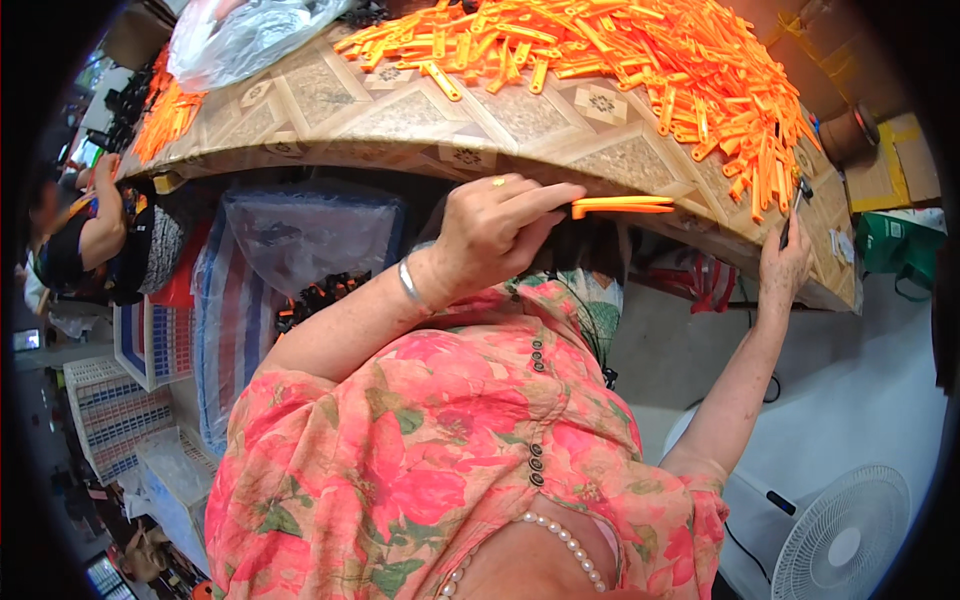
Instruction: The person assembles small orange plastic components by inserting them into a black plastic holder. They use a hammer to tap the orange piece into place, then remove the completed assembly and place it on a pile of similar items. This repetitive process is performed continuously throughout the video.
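Pearl necklace nearest, left hand pinches orange strip; green bag bears print.

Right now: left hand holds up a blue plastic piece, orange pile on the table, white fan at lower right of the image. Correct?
Not quite: the plastic piece in the left hand is orange, not blue, as the head view shows. The orange pile on the table and the white fan at lower right stand.

Left grip pinched, right grip outstretched
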`<action>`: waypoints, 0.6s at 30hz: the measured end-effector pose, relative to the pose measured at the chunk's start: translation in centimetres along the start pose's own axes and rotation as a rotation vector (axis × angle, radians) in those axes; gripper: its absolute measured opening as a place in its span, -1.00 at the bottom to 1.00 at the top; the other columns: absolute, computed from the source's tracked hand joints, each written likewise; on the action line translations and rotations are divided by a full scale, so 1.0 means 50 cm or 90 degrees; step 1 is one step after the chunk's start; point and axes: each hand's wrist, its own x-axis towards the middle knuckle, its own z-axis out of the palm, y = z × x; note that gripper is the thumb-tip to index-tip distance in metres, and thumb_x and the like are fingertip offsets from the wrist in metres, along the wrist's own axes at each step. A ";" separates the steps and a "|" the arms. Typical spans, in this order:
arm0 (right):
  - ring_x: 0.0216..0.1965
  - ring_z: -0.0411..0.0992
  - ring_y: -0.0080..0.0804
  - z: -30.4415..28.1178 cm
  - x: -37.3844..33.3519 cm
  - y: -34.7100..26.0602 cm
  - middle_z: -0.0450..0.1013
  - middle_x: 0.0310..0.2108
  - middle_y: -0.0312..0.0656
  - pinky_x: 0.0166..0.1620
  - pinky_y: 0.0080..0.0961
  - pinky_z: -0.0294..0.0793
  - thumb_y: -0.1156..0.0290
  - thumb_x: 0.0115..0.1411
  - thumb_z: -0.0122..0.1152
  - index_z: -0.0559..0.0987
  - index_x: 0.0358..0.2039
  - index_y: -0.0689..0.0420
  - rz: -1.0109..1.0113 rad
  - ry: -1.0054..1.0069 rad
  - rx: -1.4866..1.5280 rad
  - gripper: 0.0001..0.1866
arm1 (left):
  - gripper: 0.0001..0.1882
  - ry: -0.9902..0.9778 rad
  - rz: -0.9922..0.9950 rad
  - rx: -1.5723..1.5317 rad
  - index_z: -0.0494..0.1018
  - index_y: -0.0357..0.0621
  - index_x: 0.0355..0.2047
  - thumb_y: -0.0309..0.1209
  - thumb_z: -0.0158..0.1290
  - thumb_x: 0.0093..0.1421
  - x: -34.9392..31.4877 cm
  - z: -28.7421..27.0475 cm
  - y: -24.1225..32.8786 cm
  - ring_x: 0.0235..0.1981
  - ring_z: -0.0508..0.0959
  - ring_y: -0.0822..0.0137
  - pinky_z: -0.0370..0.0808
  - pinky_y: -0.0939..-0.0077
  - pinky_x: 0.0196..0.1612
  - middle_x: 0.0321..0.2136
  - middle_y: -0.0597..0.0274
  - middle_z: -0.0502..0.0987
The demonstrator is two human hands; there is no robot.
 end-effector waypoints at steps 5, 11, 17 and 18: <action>0.14 0.31 -0.06 -0.009 -0.020 0.003 0.38 0.12 -0.11 0.18 -0.16 0.25 0.19 0.23 0.10 0.44 0.19 -0.05 0.022 0.003 0.046 -0.50 | -0.71 0.085 -0.318 -0.054 0.52 -0.25 -0.06 -0.68 0.05 0.20 -0.190 -0.108 -0.047 -0.33 0.60 0.47 0.53 0.60 -0.26 -0.32 0.21 0.62; 0.19 0.24 -0.01 -0.013 -0.024 -0.035 0.30 0.18 -0.07 0.20 -0.07 0.23 0.19 0.29 0.00 0.50 0.14 -0.07 0.060 -0.029 -0.018 -0.58 | -0.71 0.259 -0.807 0.187 0.50 -0.24 -0.04 -0.44 0.11 0.23 -0.636 -0.334 -0.156 -0.48 0.57 0.41 0.49 0.54 -0.34 -0.48 0.24 0.60; 0.20 0.25 -0.01 -0.020 -0.026 -0.039 0.30 0.19 -0.05 0.21 -0.07 0.23 0.19 0.31 0.00 0.51 0.13 -0.11 0.058 -0.037 -0.078 -0.61 | -0.50 0.171 -0.631 0.467 0.41 -0.22 0.07 -0.46 0.18 0.08 -0.578 -0.328 -0.153 0.08 0.44 0.04 0.34 0.27 0.16 0.01 -0.02 0.47; 0.19 0.25 -0.01 -0.020 -0.026 -0.037 0.31 0.19 -0.05 0.21 -0.07 0.23 0.19 0.31 0.00 0.51 0.13 -0.11 0.054 -0.032 -0.086 -0.61 | -0.51 0.173 -0.562 0.425 0.41 -0.23 0.07 -0.47 0.17 0.09 -0.485 -0.311 -0.151 0.09 0.43 0.05 0.33 0.28 0.17 0.02 -0.01 0.47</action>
